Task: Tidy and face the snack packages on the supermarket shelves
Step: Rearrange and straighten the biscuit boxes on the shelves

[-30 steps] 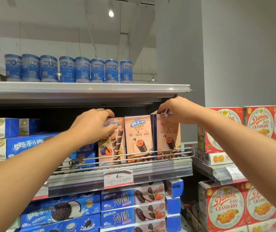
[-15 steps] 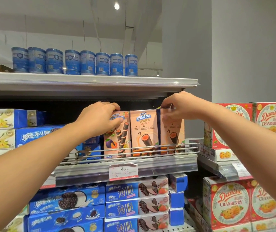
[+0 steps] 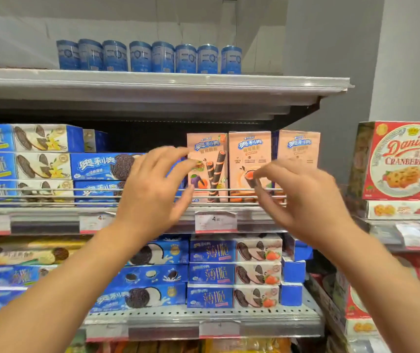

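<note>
While both hands (image 3: 153,189) (image 3: 303,200) hover empty, fingers (image 3: 178,151) spread, before the pink boxes (image 3: 249,159).

You face a grey metal top shelf (image 3: 153,85); a plain grey wall (image 3: 331,47) rises right of it, and a pale ceiling slopes behind it.

Two bare forearms in view, no sleeves to frame edge. Left hand (image 3: 150,192): no rings, no watch, no glove. Right hand (image 3: 303,200): same, bare wrist, no band. Nails short, unpainted far as visible; fingertips motion-blurred.
</note>
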`<state>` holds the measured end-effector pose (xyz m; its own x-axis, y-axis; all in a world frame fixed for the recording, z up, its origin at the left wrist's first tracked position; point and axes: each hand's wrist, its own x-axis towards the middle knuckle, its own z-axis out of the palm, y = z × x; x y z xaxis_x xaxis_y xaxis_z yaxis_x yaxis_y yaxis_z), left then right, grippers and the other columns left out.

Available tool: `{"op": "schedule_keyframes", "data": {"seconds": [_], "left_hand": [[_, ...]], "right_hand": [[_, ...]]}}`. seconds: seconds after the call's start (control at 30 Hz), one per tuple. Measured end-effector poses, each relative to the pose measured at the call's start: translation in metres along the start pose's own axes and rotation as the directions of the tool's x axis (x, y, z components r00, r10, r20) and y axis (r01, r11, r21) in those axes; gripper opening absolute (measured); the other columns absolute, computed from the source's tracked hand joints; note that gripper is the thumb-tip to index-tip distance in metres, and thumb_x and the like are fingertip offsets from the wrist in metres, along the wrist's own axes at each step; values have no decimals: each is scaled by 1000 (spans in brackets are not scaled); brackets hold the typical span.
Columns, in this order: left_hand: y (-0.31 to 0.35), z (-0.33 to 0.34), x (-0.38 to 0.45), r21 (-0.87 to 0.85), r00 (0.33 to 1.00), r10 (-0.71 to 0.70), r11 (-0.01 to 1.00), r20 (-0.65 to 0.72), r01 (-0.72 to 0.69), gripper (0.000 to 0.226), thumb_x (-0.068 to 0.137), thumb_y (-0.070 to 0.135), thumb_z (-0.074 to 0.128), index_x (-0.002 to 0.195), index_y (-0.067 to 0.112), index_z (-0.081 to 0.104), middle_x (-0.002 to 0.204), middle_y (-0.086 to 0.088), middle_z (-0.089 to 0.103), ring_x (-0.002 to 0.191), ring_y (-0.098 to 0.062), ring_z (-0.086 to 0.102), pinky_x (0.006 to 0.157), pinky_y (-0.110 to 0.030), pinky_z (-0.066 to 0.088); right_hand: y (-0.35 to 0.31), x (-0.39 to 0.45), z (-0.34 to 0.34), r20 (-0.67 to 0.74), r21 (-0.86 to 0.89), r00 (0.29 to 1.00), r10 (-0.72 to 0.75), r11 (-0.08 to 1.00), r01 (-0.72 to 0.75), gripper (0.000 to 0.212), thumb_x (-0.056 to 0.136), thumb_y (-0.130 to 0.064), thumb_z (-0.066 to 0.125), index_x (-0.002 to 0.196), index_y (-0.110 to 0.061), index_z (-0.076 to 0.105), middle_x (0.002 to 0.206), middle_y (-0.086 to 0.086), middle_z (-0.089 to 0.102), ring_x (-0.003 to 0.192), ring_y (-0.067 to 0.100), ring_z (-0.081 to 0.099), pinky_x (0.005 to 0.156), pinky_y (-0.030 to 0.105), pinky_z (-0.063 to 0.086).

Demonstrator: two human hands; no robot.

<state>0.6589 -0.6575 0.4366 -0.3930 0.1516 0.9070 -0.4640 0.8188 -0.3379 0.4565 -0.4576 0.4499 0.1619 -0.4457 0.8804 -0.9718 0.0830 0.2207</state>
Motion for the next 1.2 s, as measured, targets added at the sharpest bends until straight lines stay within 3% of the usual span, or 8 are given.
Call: {"op": "schedule_keyframes", "data": {"seconds": [0.1, 0.27, 0.47, 0.6, 0.87, 0.97, 1.1, 1.2], "left_hand": [[6, 1, -61, -10, 999, -38, 999, -5, 38, 41, 92, 28, 59, 126, 6, 64, 141, -14, 55, 129, -38, 51, 103, -53, 41], [-18, -10, -127, 88, 978, -157, 985, 141, 146, 56, 91, 35, 57, 142, 11, 51, 154, -11, 43, 140, -36, 41, 111, -53, 35], [-79, -49, -191, 240, 900, -325, 935, 290, 260, 63, 96, 39, 48, 150, 9, 42, 160, -9, 34, 145, -34, 35, 113, -56, 33], [-126, -87, -226, 321, 819, -481, 865, 312, 385, 64, 94, 39, 48, 151, 12, 40, 158, -8, 36, 145, -32, 33, 114, -53, 32], [-256, -144, -286, 377, 708, -633, 767, 313, 519, 66, 96, 45, 37, 153, 10, 35, 160, -12, 31, 145, -36, 31, 117, -52, 28], [-302, -153, -309, 390, 670, -638, 767, 379, 510, 73, 96, 52, 30, 158, 13, 24, 165, -10, 18, 150, -35, 19, 118, -56, 27], [-343, -149, -332, 426, 637, -627, 777, 450, 464, 85, 95, 69, 22, 161, 22, -4, 168, -8, -15, 154, -34, -12, 122, -57, 13], [-354, -142, -338, 407, 637, -609, 792, 472, 455, 90, 92, 77, 17, 160, 23, -8, 167, -10, -18, 154, -34, -14, 119, -58, 14]], "right_hand": [[-46, -35, 42, 66, 89, 994, -86, 993, 80, 25, 87, -27, 66, 107, -14, 70, 108, 2, 69, 96, 29, 65, 78, 42, 55], [-103, -44, 101, 169, 175, 970, -173, 974, 144, 54, 82, -27, 71, 132, -10, 63, 138, 12, 60, 126, 34, 57, 105, 49, 47], [-164, -21, 143, 296, 170, 929, -223, 969, 179, 71, 76, -33, 71, 142, -13, 56, 148, 12, 53, 137, 34, 50, 111, 57, 40], [-193, -19, 164, 280, 96, 954, -109, 992, 85, 73, 75, -28, 76, 143, -12, 55, 150, 12, 52, 141, 36, 45, 114, 63, 33], [-229, -30, 194, 196, -81, 976, 91, 994, -76, 78, 75, -24, 75, 148, -10, 50, 161, 12, 37, 152, 34, 27, 115, 68, 23], [-251, -30, 199, 181, -114, 962, 205, 976, -187, 73, 80, -29, 63, 149, -10, 48, 162, 13, 33, 153, 35, 23, 114, 68, 25], [-281, -22, 203, 207, -146, 915, 346, 936, -321, 86, 73, -20, 80, 149, -2, 44, 162, 21, 29, 151, 43, 22, 110, 68, 33], [-297, -13, 201, 221, -198, 884, 413, 906, -374, 87, 70, -17, 83, 146, 4, 46, 159, 27, 30, 147, 47, 28, 110, 66, 36]]}}
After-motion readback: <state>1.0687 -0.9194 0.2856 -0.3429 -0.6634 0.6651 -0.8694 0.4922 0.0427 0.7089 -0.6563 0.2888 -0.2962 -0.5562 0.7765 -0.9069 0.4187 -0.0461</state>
